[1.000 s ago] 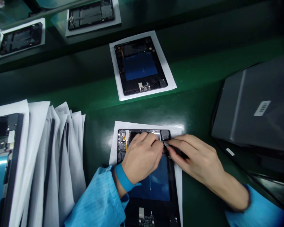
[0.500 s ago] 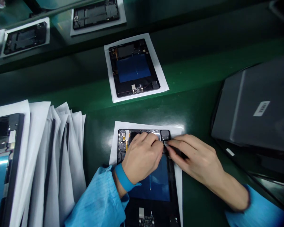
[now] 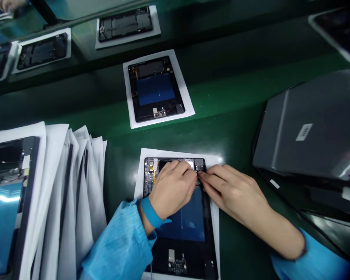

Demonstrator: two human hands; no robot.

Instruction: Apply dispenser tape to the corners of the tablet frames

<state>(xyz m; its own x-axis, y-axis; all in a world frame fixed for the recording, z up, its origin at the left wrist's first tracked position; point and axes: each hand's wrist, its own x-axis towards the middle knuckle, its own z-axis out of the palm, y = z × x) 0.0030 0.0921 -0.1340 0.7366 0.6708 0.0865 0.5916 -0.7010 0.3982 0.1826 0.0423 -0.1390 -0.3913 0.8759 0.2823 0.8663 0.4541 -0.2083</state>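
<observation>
Upright white sheets [image 3: 83,206] fill the left side of the frame, and at upper centre a second tablet [image 3: 155,88] has drifted leftward over the last second. Over the open tablet [image 3: 188,217] at lower centre, the left hand [image 3: 172,187] curls its fingers near the upper right corner, their grip hidden. The right hand [image 3: 236,190] meets it there, fingers drawn close together, though whether they pinch a small part cannot be told; both hands have stayed there, so the corner work seems unfinished.

No text readable; marks on white label [image 3: 304,132] of grey object [image 3: 323,105] too small.
</observation>
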